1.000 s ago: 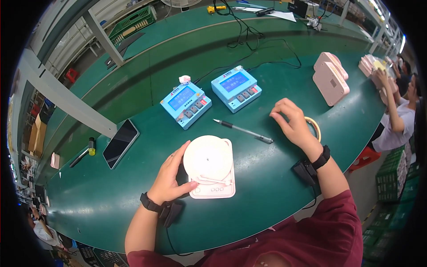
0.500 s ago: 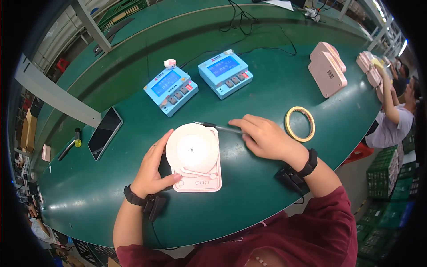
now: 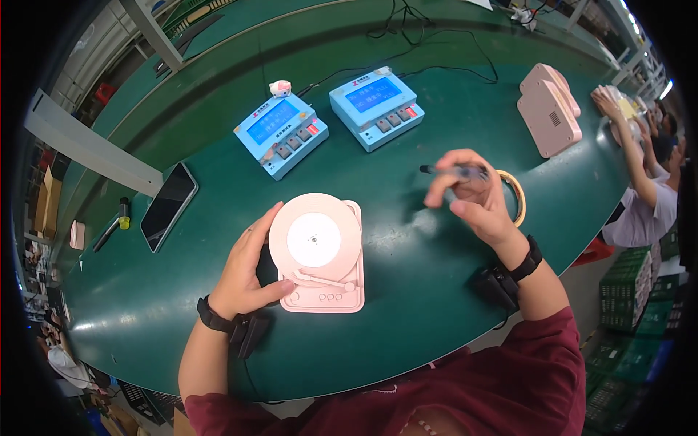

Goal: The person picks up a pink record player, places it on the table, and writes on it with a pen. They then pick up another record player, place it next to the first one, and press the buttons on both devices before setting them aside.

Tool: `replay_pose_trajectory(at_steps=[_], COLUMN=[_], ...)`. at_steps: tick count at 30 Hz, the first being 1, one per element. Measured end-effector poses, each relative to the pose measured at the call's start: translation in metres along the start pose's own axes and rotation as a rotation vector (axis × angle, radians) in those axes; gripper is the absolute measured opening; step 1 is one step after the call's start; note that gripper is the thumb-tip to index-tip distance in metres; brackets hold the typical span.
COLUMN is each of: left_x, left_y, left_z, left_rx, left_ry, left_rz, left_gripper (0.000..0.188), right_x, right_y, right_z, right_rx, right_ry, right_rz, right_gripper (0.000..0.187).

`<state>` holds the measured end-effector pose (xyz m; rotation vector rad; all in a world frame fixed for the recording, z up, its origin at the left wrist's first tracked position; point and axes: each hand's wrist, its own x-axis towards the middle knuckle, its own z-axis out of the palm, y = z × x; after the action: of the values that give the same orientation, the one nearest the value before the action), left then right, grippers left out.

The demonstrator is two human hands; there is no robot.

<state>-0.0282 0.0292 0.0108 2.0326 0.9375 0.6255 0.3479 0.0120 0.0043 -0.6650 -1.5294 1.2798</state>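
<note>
A pink record-player-shaped device (image 3: pixel 323 294) with a round platter and a white centre disc lies flat on the green table. My left hand (image 3: pixel 251 269) grips its left side, fingers along the far left edge and thumb on the front left corner near the tonearm. Off to the right, my right hand (image 3: pixel 480 200) is raised above the table, its bent fingers closed around a dark pen (image 3: pixel 436 169). Motion blurs those fingers and the pen. Behind that hand, a roll of yellowish tape (image 3: pixel 518 196) is partly hidden.
Two light blue test boxes (image 3: pixel 280 138) with screens and buttons stand at the back, cables trailing behind. A second pink device (image 3: pixel 549 116) stands upright at right. Left are a phone (image 3: pixel 169 207) and a marker (image 3: pixel 107 234). A person (image 3: pixel 640 196) works at far right.
My right hand has picked the pen up off the table and moved right and upward with it. My left hand stays on the pink device.
</note>
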Motion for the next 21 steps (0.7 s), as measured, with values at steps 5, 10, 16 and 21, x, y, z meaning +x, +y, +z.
replay_pose_trajectory(at_steps=[5, 10, 16, 21], left_x=[0.000, 0.000, 0.000, 0.000], left_y=[0.000, 0.000, 0.003, 0.001], left_z=[-0.001, -0.001, -0.003, -0.004], left_rx=[0.012, 0.034, 0.060, 0.078], left_ry=[0.002, -0.010, -0.014, -0.022], left_rz=[0.001, 0.008, 0.015, 0.039], left_gripper=[0.099, 0.099, 0.099, 0.099], right_x=[0.000, 0.017, 0.009, 0.007], right_y=[0.000, 0.011, 0.006, 0.007], right_z=[-0.002, 0.024, 0.009, 0.009], right_rx=[0.111, -0.033, -0.141, -0.214], right_ry=[0.160, 0.409, 0.272, 0.205], right_rz=[0.161, 0.247, 0.366, 0.383], right_gripper=[0.022, 0.016, 0.020, 0.022])
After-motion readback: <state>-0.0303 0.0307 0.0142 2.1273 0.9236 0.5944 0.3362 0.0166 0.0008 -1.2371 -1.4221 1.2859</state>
